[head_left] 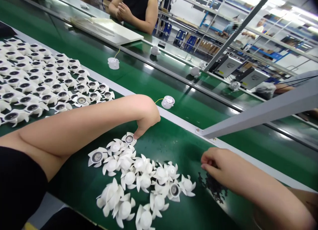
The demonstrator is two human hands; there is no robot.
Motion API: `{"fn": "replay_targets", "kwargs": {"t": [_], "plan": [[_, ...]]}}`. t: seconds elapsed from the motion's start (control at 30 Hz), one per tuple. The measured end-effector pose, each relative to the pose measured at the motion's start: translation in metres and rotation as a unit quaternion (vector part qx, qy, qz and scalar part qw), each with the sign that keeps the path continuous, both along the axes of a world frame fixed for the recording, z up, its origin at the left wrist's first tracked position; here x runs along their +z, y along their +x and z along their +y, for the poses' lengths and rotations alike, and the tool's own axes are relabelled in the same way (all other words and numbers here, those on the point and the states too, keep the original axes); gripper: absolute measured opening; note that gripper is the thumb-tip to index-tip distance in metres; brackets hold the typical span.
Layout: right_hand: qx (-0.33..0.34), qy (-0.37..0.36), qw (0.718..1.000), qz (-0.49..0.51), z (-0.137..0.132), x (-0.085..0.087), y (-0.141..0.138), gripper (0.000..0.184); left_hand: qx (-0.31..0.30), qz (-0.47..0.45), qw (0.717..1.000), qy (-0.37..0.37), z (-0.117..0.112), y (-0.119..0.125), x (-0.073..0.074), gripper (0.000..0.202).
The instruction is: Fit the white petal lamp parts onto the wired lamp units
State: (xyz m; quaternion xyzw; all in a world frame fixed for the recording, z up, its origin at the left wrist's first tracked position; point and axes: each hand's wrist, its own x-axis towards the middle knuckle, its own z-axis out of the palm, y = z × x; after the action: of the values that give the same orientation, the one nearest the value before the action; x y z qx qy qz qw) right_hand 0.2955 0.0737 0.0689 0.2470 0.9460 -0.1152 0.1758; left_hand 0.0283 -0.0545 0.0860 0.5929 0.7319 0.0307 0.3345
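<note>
My left hand reaches across the bench with its wrist bent. Its fingers point down and close on the edge of a white fan impeller, whose round grey hub faces up; part of the fingers is hidden behind the hand. A loose heap of white fan impellers lies below, mostly hub caps up. My right hand hovers at the right with fingers curled and thumb close to them. Whatever it may hold is too small to make out. Beneath it is a scatter of small black parts.
Rows of white impellers cover the left of the green bench. Beyond a pale rail, white round housings with yellow wires sit on a green conveyor. A grey metal post slants in at right. A person sits opposite.
</note>
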Motion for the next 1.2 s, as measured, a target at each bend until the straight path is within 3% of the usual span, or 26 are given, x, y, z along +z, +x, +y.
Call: {"fn": "replay_targets", "kwargs": {"t": [0.1, 0.2, 0.43, 0.6, 0.7, 0.8, 0.93, 1.03, 1.1, 1.2], "plan": [[-0.002, 0.016, 0.999, -0.049, -0.002, -0.002, 0.004, 0.02, -0.042, 0.063, 0.992, -0.101, -0.001, -0.001, 0.009, 0.055], [-0.001, 0.058, 0.995, -0.086, -0.007, -0.005, 0.0, 0.019, -0.032, 0.081, 0.989, -0.118, -0.001, -0.003, 0.01, 0.053], [0.035, 0.078, 0.985, -0.152, -0.023, -0.004, -0.018, 0.038, -0.024, -0.016, 0.997, -0.074, -0.002, -0.022, -0.018, 0.043], [0.097, 0.127, 0.983, -0.095, -0.022, -0.011, -0.017, 0.038, -0.035, 0.042, 0.989, -0.135, 0.0, -0.008, -0.002, 0.049], [0.059, 0.152, 0.978, -0.126, -0.029, -0.008, -0.022, 0.038, -0.033, 0.043, 0.989, -0.135, 0.001, 0.001, 0.007, 0.046], [0.007, 0.157, 0.974, -0.164, -0.038, -0.004, -0.03, 0.037, -0.026, -0.01, 0.995, -0.092, 0.001, 0.001, 0.005, 0.04], [-0.032, 0.136, 0.975, -0.171, -0.041, -0.005, -0.036, 0.03, -0.054, 0.003, 0.997, -0.06, 0.0, -0.006, 0.004, 0.032], [-0.047, 0.14, 0.976, -0.158, -0.036, -0.008, -0.034, 0.022, -0.075, 0.022, 0.993, -0.091, -0.002, -0.009, 0.011, 0.046], [-0.043, 0.145, 0.979, -0.139, -0.033, -0.008, -0.032, 0.02, -0.036, 0.013, 0.994, -0.102, -0.003, -0.008, 0.014, 0.056], [-0.03, 0.142, 0.983, -0.114, -0.03, -0.007, -0.03, 0.019, 0.028, 0.003, 0.995, -0.092, -0.002, -0.002, 0.012, 0.055]]}}
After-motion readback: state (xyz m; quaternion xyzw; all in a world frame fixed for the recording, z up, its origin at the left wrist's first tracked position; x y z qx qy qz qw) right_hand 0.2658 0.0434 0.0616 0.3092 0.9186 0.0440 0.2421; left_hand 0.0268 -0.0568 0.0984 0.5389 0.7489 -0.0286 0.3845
